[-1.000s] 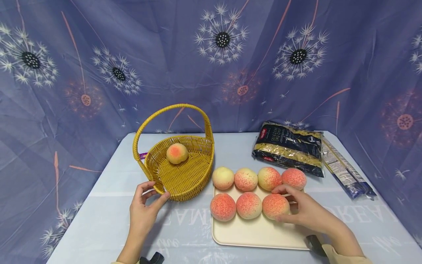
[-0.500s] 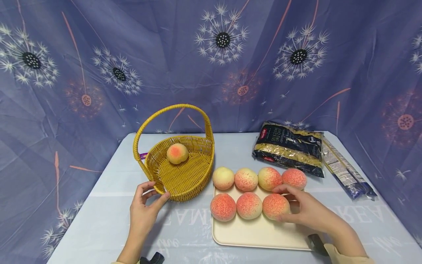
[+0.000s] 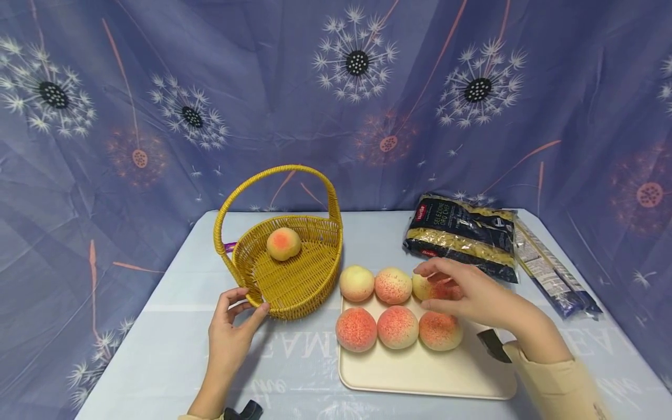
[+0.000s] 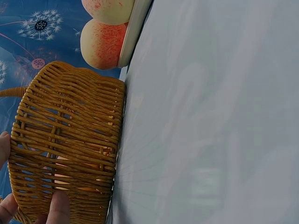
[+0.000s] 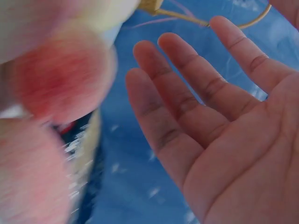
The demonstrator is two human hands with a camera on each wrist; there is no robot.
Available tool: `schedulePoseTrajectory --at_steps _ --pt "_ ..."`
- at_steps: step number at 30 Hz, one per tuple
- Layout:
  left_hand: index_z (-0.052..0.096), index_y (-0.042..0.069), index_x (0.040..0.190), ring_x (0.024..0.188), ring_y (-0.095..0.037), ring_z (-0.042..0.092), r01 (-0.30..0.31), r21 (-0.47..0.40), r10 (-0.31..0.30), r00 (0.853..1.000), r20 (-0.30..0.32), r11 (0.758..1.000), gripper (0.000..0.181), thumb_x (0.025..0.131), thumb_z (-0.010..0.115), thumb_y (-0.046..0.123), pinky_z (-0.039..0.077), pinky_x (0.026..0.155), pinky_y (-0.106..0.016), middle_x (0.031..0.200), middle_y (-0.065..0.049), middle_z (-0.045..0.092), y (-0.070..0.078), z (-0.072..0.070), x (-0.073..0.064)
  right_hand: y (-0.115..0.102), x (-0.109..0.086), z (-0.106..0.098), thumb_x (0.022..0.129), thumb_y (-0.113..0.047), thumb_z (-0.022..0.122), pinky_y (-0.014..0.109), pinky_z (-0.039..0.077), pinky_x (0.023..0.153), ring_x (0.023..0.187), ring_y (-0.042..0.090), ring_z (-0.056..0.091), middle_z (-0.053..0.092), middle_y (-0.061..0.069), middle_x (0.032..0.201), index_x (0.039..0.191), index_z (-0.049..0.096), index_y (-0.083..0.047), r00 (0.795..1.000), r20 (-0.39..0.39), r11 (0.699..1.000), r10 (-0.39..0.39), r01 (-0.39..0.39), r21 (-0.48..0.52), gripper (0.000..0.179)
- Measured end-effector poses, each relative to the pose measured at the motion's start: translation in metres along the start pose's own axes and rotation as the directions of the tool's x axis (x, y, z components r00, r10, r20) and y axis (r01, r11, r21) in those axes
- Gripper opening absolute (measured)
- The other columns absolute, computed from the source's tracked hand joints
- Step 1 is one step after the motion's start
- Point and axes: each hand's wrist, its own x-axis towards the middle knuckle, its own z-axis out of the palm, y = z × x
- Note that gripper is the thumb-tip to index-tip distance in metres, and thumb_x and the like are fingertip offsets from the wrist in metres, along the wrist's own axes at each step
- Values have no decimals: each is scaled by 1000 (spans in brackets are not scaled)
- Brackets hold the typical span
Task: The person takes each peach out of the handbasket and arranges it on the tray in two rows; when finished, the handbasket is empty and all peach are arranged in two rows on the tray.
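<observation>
A yellow wicker basket (image 3: 294,286) with a tall handle stands left of centre, one peach (image 3: 284,244) inside. My left hand (image 3: 229,332) pinches its near left rim; in the left wrist view a fingertip (image 4: 58,207) lies against the woven wall (image 4: 70,116). On the right, a cream tray (image 3: 420,373) bears two rows of peaches. Over the right end of the back row hovers my right hand (image 3: 467,294), partly hiding a red-yellow peach (image 3: 421,287) and covering the one beside it. The right wrist view shows this hand (image 5: 247,149) holding nothing, fingers extended, apart from a blurred peach (image 5: 65,79).
A dark bag of pasta (image 3: 462,236) lies behind the tray, with a long slim packet (image 3: 551,271) to its right. A small purple item (image 3: 229,247) shows behind the basket's left side. A blue dandelion-print cloth (image 3: 294,105) hangs at the back.
My right hand has left the front-right peach and moved up and back over the rear row. That peach stays on the tray. The left hand keeps its hold on the basket.
</observation>
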Motion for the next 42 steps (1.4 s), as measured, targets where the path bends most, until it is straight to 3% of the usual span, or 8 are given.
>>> schedulePoseTrajectory --at_steps 5,9,15,24,29,35,39,42 --pt "60 3 133 104 -1 65 -4 7 4 1000 -1 1000 52 89 88 6 62 77 -12 132 -8 60 -1 0 1 -21 39 -7 99 -31 80 50 62 102 127 27 68 68 0 140 142 62 -25 998 64 998 -2 6 -65 47" --pt "60 2 134 104 -1 65 -15 16 15 1000 0 1000 54 88 89 6 61 82 -13 133 -9 61 -2 1 1 -37 76 -4 101 -34 79 52 60 104 129 26 66 66 1 143 144 61 -22 992 116 998 -41 46 -40 48" --pt "60 4 134 105 -3 65 -4 -3 4 1000 9 1000 53 89 89 7 63 79 -13 135 -8 60 -1 -1 2 -53 132 9 100 -27 79 49 62 103 126 26 69 67 5 141 143 59 -17 975 174 989 -141 148 -26 49" --pt "58 4 136 107 -4 64 24 -4 -24 999 30 1000 54 91 88 11 63 77 -13 138 -9 57 1 -2 2 -67 200 35 100 -26 79 48 59 108 126 28 68 65 8 143 148 54 -18 960 249 991 -128 136 -16 55" --pt "58 2 135 106 -4 64 22 -10 -21 999 23 1000 54 91 88 8 63 78 -13 136 -9 58 0 -1 2 -75 229 51 101 -26 78 43 58 110 125 27 67 64 9 145 148 54 -17 952 285 990 -113 133 -53 54" --pt "60 1 132 101 -4 65 10 -6 -10 1000 -9 1000 53 88 89 4 61 86 -14 131 -10 61 4 1 4 -86 255 70 103 -24 75 44 54 110 130 34 62 61 14 147 152 52 -13 924 374 981 -78 138 -136 55" --pt "60 2 132 100 -4 65 33 -1 -33 999 -3 999 53 88 89 4 61 83 -15 130 -10 62 9 0 5 -90 270 81 102 -26 77 46 53 106 129 35 61 62 15 144 153 51 -11 918 390 982 -65 128 -137 59" --pt "59 3 132 100 -4 66 72 7 -72 997 15 997 53 89 89 6 62 76 -14 131 -11 63 11 -1 6 -90 279 90 101 -25 77 43 51 113 137 31 58 60 12 150 155 49 -10 913 403 982 -59 125 -139 63"
